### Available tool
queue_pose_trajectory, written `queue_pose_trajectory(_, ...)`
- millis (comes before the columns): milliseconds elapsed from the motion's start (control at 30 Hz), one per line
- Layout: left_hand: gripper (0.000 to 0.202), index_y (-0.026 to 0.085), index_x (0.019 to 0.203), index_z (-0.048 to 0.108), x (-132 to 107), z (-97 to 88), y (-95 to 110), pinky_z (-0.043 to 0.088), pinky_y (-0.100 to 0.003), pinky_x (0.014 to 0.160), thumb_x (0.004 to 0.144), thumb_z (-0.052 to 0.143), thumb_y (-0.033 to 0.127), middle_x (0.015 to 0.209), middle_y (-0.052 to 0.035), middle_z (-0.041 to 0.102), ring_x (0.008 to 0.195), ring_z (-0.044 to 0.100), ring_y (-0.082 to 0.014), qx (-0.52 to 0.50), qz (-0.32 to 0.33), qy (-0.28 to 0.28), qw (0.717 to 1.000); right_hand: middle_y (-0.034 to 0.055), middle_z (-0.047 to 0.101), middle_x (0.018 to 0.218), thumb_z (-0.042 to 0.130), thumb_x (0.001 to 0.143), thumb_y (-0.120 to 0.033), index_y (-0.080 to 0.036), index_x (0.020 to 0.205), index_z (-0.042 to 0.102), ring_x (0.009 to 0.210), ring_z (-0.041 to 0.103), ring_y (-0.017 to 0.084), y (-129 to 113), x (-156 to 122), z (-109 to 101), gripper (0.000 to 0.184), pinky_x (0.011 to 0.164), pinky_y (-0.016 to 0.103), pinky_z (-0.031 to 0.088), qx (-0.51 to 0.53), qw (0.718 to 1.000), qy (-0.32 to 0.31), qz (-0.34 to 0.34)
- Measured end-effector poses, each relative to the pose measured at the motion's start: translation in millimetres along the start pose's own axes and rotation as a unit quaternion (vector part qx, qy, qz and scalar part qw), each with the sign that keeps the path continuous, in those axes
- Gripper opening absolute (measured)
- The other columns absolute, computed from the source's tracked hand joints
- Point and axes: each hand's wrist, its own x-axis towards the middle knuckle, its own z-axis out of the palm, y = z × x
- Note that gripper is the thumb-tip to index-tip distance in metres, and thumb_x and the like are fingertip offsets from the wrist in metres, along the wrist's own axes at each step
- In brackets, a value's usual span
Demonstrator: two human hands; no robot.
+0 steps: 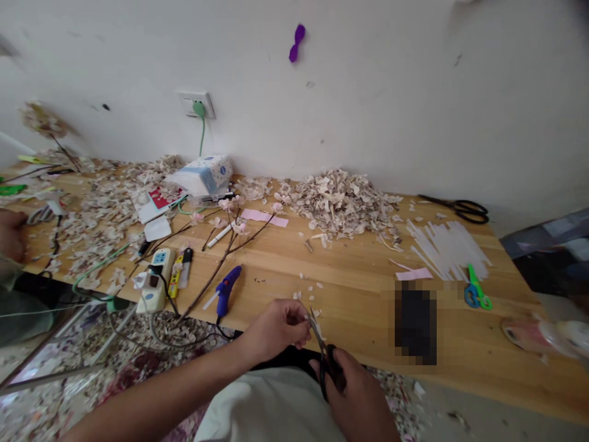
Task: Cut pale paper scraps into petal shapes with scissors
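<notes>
At the table's front edge my right hand (361,396) is wrapped round the handles of black-handled scissors (317,328), whose blades point up and away from me. Close to the blade tips is my left hand (285,325), fingers curled into a pinch; whatever lies between the fingertips is too small to make out. Several small pale scraps (309,287) are scattered on the wood just beyond both hands. To the left lie a blue glue gun (225,291) and a bare twig with pink blossoms (227,252).
A large heap of pale, petal-like scraps (343,199) lies against the wall. At right are clear glue sticks (453,248), green-blue scissors (477,291) and larger black scissors (460,209). A power strip (156,282) with cables sits at left, near another person's hand (11,233).
</notes>
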Motion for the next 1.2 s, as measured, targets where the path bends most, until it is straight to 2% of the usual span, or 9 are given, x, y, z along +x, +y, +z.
queue_pose_trajectory(200,0.019,0.017,0.072,0.061,-2.0,-8.2,6.9,0.047,-0.023,0.052,0.066,0.068,0.034,0.06,0.0038,0.062,0.049,0.055,-0.0083,0.036,-0.006,-0.034,0.999,0.0065,0.073,0.086,0.049,0.095,-0.044,-0.024,0.085,0.058,0.078,0.069,0.023,-0.4,-1.1,0.8,0.025,0.068,0.029,0.043,0.001,1.0,0.012,-0.009)
queue_pose_trajectory(433,0.022,0.019,0.07,0.06,-1.9,-12.4,9.7,0.046,-0.024,0.053,0.07,0.065,0.04,0.058,0.0052,0.059,0.05,0.054,-0.0092,0.08,-0.014,-0.07,0.994,0.0064,0.073,0.087,0.049,0.095,-0.04,-0.024,0.087,0.06,0.081,0.07,0.023,-0.3,-1.5,1.0,0.021,0.069,0.028,0.044,0.008,1.0,0.006,-0.016)
queue_pose_trajectory(633,0.011,0.018,0.072,0.065,-4.1,-20.4,16.3,0.046,-0.023,0.053,0.07,0.059,0.028,0.059,0.0051,0.061,0.052,0.055,-0.0103,0.129,-0.019,-0.111,0.985,0.0041,0.072,0.085,0.051,0.094,-0.037,-0.024,0.086,0.059,0.079,0.069,0.022,-3.0,-3.0,0.2,0.018,0.068,0.028,0.042,-0.011,1.0,-0.004,-0.012)
queue_pose_trajectory(767,0.011,0.019,0.072,0.067,-4.3,-25.3,18.6,0.045,-0.021,0.053,0.069,0.056,0.022,0.059,0.0049,0.062,0.054,0.058,-0.0108,0.163,-0.026,-0.124,0.979,0.0059,0.072,0.089,0.049,0.094,-0.034,-0.023,0.09,0.06,0.083,0.069,0.023,-3.2,-3.7,-2.2,0.016,0.071,0.029,0.042,-0.015,0.999,-0.034,-0.015)
queue_pose_trajectory(1000,0.011,0.02,0.068,0.067,-4.9,-28.8,24.5,0.046,-0.02,0.052,0.069,0.056,0.021,0.06,0.0036,0.064,0.054,0.059,-0.0107,0.185,-0.04,-0.148,0.971,0.0046,0.072,0.088,0.051,0.094,-0.035,-0.023,0.09,0.06,0.082,0.069,0.023,-2.8,-5.2,-5.6,0.016,0.07,0.028,0.042,-0.019,0.999,-0.038,-0.02)
queue_pose_trajectory(1200,0.015,0.019,0.072,0.071,-5.5,-28.8,28.0,0.049,-0.022,0.053,0.073,0.057,0.025,0.058,0.0028,0.063,0.049,0.057,-0.0108,0.184,-0.059,-0.165,0.967,0.0021,0.071,0.085,0.05,0.094,-0.029,-0.024,0.086,0.06,0.08,0.068,0.021,-1.3,-7.6,-7.2,0.013,0.068,0.027,0.039,-0.044,0.998,-0.027,-0.036)
